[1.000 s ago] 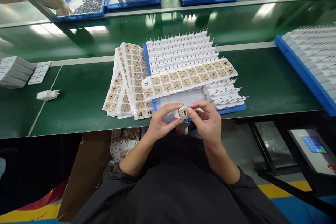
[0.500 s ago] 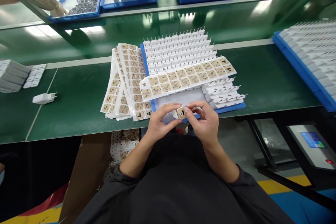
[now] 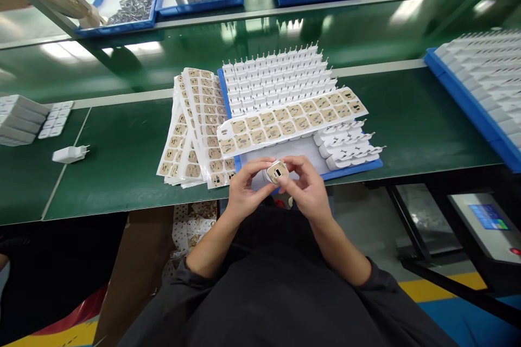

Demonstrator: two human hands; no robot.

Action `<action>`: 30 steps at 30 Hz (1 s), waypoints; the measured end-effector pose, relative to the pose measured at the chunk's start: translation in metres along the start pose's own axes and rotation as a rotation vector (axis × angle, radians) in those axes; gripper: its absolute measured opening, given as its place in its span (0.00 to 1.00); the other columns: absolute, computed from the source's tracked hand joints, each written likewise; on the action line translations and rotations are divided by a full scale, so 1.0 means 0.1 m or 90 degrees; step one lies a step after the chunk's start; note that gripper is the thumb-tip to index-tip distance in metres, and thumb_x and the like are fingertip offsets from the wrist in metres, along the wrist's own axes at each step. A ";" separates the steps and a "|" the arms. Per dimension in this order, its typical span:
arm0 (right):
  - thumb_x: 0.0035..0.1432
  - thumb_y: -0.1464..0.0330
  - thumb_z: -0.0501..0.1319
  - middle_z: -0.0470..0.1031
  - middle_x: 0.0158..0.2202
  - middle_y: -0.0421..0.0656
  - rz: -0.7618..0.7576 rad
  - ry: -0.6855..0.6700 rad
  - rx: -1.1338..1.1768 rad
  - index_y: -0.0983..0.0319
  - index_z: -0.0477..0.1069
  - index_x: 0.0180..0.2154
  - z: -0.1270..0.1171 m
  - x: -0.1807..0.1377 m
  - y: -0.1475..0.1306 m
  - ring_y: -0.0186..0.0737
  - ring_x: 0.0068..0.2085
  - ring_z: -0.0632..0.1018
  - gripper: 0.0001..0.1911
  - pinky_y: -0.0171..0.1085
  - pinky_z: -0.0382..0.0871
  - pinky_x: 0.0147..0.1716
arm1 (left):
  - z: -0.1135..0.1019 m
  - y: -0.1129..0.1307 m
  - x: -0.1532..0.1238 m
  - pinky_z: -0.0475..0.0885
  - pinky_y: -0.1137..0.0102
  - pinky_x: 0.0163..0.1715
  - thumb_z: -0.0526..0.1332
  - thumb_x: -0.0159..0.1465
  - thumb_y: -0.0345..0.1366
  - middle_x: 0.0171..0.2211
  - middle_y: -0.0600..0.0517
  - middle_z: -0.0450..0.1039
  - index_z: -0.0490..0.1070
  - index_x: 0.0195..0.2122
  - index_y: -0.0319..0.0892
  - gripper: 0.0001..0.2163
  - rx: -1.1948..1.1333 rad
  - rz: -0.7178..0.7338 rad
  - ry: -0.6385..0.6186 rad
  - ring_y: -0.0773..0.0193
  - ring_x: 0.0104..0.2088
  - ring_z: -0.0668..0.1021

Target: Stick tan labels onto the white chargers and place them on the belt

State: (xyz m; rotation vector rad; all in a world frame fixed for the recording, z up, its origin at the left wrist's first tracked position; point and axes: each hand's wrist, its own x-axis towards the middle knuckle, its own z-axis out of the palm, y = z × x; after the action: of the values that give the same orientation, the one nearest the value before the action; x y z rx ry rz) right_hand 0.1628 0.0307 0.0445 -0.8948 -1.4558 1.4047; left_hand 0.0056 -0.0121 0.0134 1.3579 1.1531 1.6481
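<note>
A white plug charger point(image 3: 277, 172) is between my hands, its port face turned up with a tan sticker on it. My left hand point(image 3: 248, 187) grips it from the left between thumb and fingers. From the right, my right hand point(image 3: 307, 187) closes on it too, the thumb at the sticker's lower edge. Just beyond lies a blue tray point(image 3: 358, 168) holding rows of white chargers point(image 3: 277, 78) with their pins up. Across the tray rests a strip of tan stickers point(image 3: 291, 121). More sticker sheets point(image 3: 193, 127) are fanned out to its left.
A single charger point(image 3: 70, 154) lies on the green bench point(image 3: 122, 157) at left, near stacked white pieces point(image 3: 20, 119). Another full tray point(image 3: 480, 114) stands at right. Trays of metal parts point(image 3: 134, 2) and chargers line the back shelf. A screen device point(image 3: 486, 225) is below right.
My right hand has shifted slightly left and its thumb has slid down the sticker. The charger has turned a little, showing more of its port face.
</note>
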 end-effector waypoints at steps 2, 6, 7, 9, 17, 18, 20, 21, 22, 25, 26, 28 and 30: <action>0.57 0.62 0.72 0.65 0.41 0.41 0.023 0.006 0.046 0.53 0.74 0.49 0.04 -0.03 0.03 0.39 0.41 0.73 0.19 0.31 0.76 0.25 | 0.01 0.01 0.01 0.74 0.58 0.59 0.72 0.61 0.31 0.53 0.46 0.79 0.77 0.50 0.47 0.16 -0.002 0.031 0.010 0.54 0.57 0.79; 0.58 0.63 0.70 0.65 0.41 0.41 0.016 0.026 0.113 0.54 0.76 0.46 0.11 -0.03 0.08 0.40 0.42 0.72 0.13 0.33 0.77 0.27 | 0.02 -0.01 0.04 0.75 0.58 0.59 0.73 0.59 0.26 0.51 0.47 0.79 0.76 0.50 0.48 0.19 0.011 0.117 0.016 0.56 0.56 0.80; 0.59 0.62 0.69 0.66 0.42 0.42 0.016 0.021 0.130 0.54 0.77 0.45 0.11 -0.02 0.10 0.40 0.42 0.73 0.12 0.34 0.78 0.28 | 0.02 -0.03 0.04 0.75 0.59 0.58 0.73 0.58 0.25 0.51 0.47 0.79 0.75 0.49 0.48 0.20 0.017 0.136 0.021 0.56 0.56 0.80; 0.62 0.61 0.67 0.68 0.44 0.43 0.030 0.010 0.166 0.54 0.78 0.45 0.11 -0.01 0.14 0.40 0.40 0.74 0.10 0.35 0.77 0.28 | 0.01 -0.05 0.05 0.76 0.58 0.58 0.73 0.58 0.24 0.51 0.47 0.79 0.74 0.50 0.47 0.20 0.036 0.167 0.030 0.56 0.56 0.80; 0.59 0.70 0.66 0.70 0.37 0.38 -0.008 0.073 0.203 0.56 0.77 0.39 0.19 0.03 0.14 0.36 0.40 0.72 0.05 0.36 0.68 0.42 | 0.04 -0.03 0.05 0.77 0.53 0.55 0.72 0.58 0.23 0.50 0.47 0.78 0.71 0.50 0.47 0.22 0.203 0.289 0.021 0.53 0.56 0.79; 0.59 0.70 0.66 0.70 0.37 0.38 -0.008 0.073 0.208 0.56 0.77 0.38 0.19 0.03 0.13 0.36 0.39 0.72 0.05 0.36 0.68 0.42 | 0.04 -0.03 0.05 0.77 0.53 0.55 0.72 0.58 0.22 0.50 0.46 0.78 0.71 0.50 0.47 0.22 0.214 0.301 0.022 0.53 0.56 0.79; 0.59 0.70 0.66 0.69 0.36 0.38 -0.003 0.079 0.214 0.57 0.76 0.37 0.21 0.04 0.12 0.36 0.38 0.71 0.04 0.36 0.67 0.40 | 0.05 -0.01 0.06 0.78 0.53 0.55 0.72 0.58 0.22 0.50 0.46 0.78 0.71 0.50 0.46 0.22 0.234 0.321 0.022 0.53 0.56 0.79; 0.58 0.70 0.66 0.69 0.36 0.38 0.002 0.083 0.217 0.57 0.76 0.37 0.21 0.05 0.12 0.36 0.37 0.71 0.03 0.35 0.67 0.39 | 0.05 -0.01 0.06 0.78 0.53 0.54 0.71 0.58 0.22 0.50 0.46 0.78 0.71 0.50 0.46 0.22 0.243 0.328 0.022 0.53 0.56 0.80; 0.58 0.70 0.65 0.69 0.35 0.38 0.007 0.087 0.219 0.57 0.75 0.36 0.22 0.05 0.12 0.35 0.37 0.71 0.03 0.35 0.67 0.38 | 0.05 -0.01 0.07 0.78 0.53 0.54 0.71 0.58 0.22 0.50 0.47 0.78 0.71 0.50 0.46 0.21 0.250 0.332 0.021 0.53 0.56 0.80; 0.58 0.70 0.65 0.68 0.35 0.38 0.020 0.093 0.231 0.57 0.75 0.35 0.23 0.06 0.12 0.35 0.36 0.71 0.03 0.34 0.67 0.38 | 0.05 -0.01 0.06 0.79 0.53 0.53 0.71 0.59 0.22 0.49 0.47 0.78 0.71 0.50 0.47 0.21 0.253 0.324 0.019 0.53 0.55 0.80; 0.58 0.70 0.65 0.69 0.35 0.38 0.026 0.091 0.235 0.57 0.75 0.35 0.23 0.06 0.13 0.35 0.37 0.71 0.02 0.34 0.67 0.37 | 0.04 -0.01 0.06 0.78 0.53 0.54 0.71 0.59 0.22 0.50 0.47 0.78 0.71 0.50 0.47 0.21 0.245 0.317 0.020 0.53 0.56 0.80; 0.58 0.70 0.63 0.69 0.37 0.39 0.042 0.078 0.233 0.57 0.75 0.35 0.20 0.05 0.13 0.35 0.37 0.72 0.03 0.34 0.68 0.36 | 0.03 -0.02 0.05 0.78 0.53 0.54 0.72 0.58 0.23 0.50 0.46 0.78 0.71 0.50 0.47 0.21 0.222 0.298 0.022 0.53 0.56 0.80; 0.58 0.69 0.63 0.71 0.40 0.40 0.047 0.043 0.203 0.56 0.76 0.37 0.14 0.05 0.12 0.37 0.39 0.74 0.05 0.34 0.70 0.35 | 0.02 -0.04 0.05 0.78 0.52 0.55 0.72 0.58 0.23 0.50 0.46 0.78 0.71 0.50 0.48 0.22 0.194 0.276 0.023 0.53 0.56 0.80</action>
State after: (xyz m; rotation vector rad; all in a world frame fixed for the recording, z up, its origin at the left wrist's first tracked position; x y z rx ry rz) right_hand 0.1466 0.0318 0.0336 -0.7893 -1.1163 1.5911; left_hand 0.0069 -0.0061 0.0115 1.8835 1.2296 1.8500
